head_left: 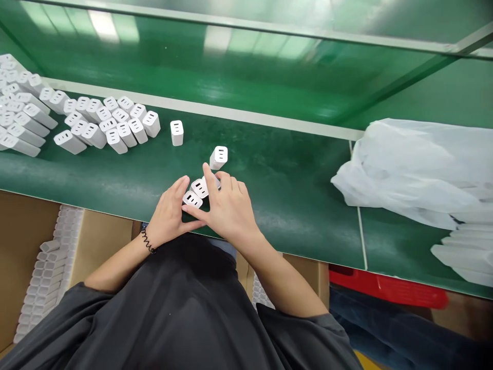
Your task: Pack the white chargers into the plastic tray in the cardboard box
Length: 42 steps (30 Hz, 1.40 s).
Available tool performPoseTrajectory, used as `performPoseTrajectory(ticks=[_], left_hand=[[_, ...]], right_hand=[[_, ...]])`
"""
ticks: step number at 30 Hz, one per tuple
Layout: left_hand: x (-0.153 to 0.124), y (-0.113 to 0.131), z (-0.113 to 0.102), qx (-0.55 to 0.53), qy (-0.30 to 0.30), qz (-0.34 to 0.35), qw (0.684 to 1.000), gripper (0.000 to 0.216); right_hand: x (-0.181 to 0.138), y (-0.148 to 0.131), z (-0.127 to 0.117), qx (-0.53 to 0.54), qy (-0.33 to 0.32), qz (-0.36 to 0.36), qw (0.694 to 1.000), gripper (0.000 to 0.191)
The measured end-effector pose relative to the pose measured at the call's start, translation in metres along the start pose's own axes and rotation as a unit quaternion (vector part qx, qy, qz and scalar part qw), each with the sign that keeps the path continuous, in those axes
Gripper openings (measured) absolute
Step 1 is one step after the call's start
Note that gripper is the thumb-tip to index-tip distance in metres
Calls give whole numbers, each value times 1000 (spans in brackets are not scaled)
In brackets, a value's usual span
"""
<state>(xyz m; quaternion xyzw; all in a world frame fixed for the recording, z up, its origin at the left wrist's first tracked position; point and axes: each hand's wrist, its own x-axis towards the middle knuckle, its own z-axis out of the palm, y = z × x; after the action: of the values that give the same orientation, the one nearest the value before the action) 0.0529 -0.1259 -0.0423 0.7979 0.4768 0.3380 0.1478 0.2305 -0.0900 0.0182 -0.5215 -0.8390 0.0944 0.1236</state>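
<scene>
Two white USB chargers, a nearer one and one just behind it, stand side by side between my hands with their port faces up. A third white charger shows partly behind my right fingers. My right hand reaches round this small group, its thumb along the near side and its fingers at the far side. My left hand is at the group's left, fingers stretched and thumb apart; whether it touches a charger I cannot tell. Another upright charger stands just beyond my right fingertips.
A lone charger stands further back on the green bench. Many more chargers crowd the left side. White plastic bags lie at the right. Below the bench edge are a cardboard box with white pieces and a red stool.
</scene>
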Motion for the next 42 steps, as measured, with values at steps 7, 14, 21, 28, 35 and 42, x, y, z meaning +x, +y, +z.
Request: performPoseTrajectory(ticks=[7, 14, 21, 28, 35, 42], left_hand=[[20, -14, -14, -83, -83, 2, 993, 86], [27, -27, -32, -156, -154, -5, 976, 104], [22, -13, -17, -143, -79, -37, 986, 90], [20, -20, -22, -184, -90, -42, 978, 96], [16, -30, -33, -275, -138, -25, 951, 112], [18, -32, -37, -272, -173, -43, 946, 100]], right_hand=[[-25, 10, -15, 72, -9, -48, 996, 76], [-47, 58, -18, 163, -30, -58, 984, 66], [-37, 75, 0, 241, -9, -37, 970, 53], [-21, 70, 16, 315, -28, -143, 938, 52], [-26, 70, 21, 331, -23, -172, 928, 60], [-26, 69, 21, 324, -19, -191, 926, 62]])
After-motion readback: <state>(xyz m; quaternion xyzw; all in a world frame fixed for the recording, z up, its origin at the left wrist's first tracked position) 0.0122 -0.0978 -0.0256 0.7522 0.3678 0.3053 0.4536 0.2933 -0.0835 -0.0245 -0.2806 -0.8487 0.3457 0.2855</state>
